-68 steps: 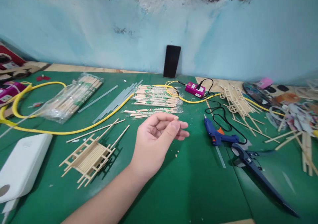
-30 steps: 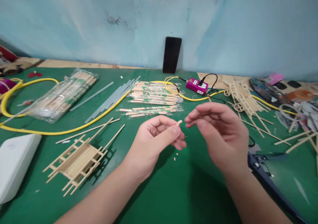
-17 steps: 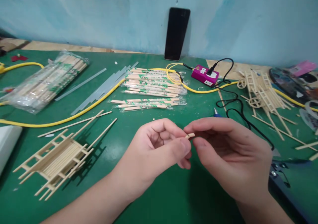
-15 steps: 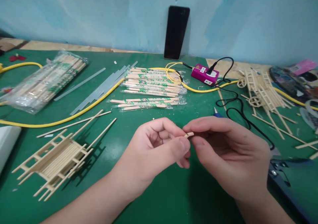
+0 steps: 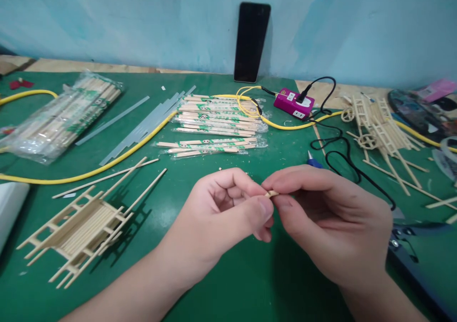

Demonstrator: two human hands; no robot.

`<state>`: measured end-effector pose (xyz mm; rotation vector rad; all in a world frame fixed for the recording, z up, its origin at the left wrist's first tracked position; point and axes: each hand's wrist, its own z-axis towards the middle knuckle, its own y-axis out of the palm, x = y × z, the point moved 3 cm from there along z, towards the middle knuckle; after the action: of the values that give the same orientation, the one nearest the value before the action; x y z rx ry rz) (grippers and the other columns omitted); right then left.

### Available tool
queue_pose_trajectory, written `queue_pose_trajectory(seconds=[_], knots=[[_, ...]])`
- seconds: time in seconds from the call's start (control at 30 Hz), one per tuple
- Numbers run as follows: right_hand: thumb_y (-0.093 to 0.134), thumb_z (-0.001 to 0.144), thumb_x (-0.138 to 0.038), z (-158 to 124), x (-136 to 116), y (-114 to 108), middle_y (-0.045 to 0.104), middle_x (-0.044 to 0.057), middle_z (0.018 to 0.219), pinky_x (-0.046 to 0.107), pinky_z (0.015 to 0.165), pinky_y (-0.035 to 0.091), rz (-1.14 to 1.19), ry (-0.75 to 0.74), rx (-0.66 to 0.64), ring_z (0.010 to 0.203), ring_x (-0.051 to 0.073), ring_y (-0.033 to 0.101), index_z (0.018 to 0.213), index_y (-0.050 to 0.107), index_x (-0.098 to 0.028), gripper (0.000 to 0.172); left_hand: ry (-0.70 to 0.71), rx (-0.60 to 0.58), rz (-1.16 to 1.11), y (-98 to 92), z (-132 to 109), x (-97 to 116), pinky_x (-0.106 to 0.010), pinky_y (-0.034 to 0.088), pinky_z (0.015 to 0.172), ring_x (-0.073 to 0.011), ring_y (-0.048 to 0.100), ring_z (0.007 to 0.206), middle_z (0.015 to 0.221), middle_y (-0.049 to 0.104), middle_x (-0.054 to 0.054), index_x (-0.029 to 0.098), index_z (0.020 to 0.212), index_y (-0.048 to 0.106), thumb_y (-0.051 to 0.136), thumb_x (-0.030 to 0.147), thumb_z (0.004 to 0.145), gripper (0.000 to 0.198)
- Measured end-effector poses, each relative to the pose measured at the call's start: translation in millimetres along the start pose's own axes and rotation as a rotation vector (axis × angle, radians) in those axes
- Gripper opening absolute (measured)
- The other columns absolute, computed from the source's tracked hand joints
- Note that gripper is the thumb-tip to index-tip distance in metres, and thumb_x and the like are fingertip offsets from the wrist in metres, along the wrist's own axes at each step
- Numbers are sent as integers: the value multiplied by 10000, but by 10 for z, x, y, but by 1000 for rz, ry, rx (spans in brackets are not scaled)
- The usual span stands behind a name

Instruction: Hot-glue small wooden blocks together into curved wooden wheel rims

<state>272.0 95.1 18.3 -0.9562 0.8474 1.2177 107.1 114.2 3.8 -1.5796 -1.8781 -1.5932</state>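
Note:
A short stub of wooden stick [image 5: 271, 194] is pinched between both my hands above the green mat [image 5: 221, 284]. My left hand [image 5: 224, 215] grips one end with thumb and fingers curled. My right hand [image 5: 332, 222] pinches the other end between thumb and forefinger. A small frame built of thin sticks [image 5: 80, 229] lies on the mat to the left of my left forearm. The blue tip of a glue gun [image 5: 311, 160] shows just beyond my right hand; the rest of the glue gun is hidden behind that hand.
Wrapped chopsticks [image 5: 217, 126] and a bagged bundle [image 5: 60, 117] lie further back, with grey strips [image 5: 150, 124] and a yellow cable [image 5: 107, 165]. A phone [image 5: 251, 42] leans on the wall. A pink power strip [image 5: 293, 104], stick models [image 5: 378, 131] and dark shears [image 5: 410, 255] sit right.
My right hand came in from the right and closed on the stub that my left hand was holding up. The view dropped and moved closer to the mat.

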Motion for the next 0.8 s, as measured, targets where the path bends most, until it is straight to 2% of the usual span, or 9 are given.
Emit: queue_pose_trajectory(seconds=[0.13, 0.37, 0.53, 0.8], knots=[[751, 882, 43, 2, 5, 1, 850, -28, 947, 207, 680, 693, 4, 14, -8, 820, 126, 808, 1022, 817, -247, 329, 2, -1, 12, -8, 1, 5, -181, 604, 602, -110, 732, 576, 654, 761, 6, 177, 769, 774, 1069, 378, 764, 356], [750, 868, 50, 16, -5, 2, 852, -23, 953, 216, 678, 697, 4, 9, 5, 812, 129, 808, 1019, 819, -244, 337, -12, 0, -8, -2, -19, 0, -183, 609, 601, -113, 731, 577, 664, 768, 8, 174, 761, 780, 1065, 219, 729, 290], [745, 868, 44, 18, -3, 4, 845, -30, 932, 214, 677, 698, -3, 5, 10, 809, 125, 807, 1009, 813, -237, 322, -5, -6, -10, -8, -3, -1, -183, 605, 602, -115, 739, 587, 675, 770, 3, 170, 779, 776, 1070, 339, 757, 340], [735, 860, 51, 17, -11, -11, 845, -45, 935, 203, 683, 694, 13, 17, -6, 814, 118, 810, 1003, 814, -243, 336, -10, 2, 6, 3, -20, 12, -181, 597, 592, -106, 727, 574, 664, 765, 13, 161, 784, 772, 1078, 382, 747, 380]])
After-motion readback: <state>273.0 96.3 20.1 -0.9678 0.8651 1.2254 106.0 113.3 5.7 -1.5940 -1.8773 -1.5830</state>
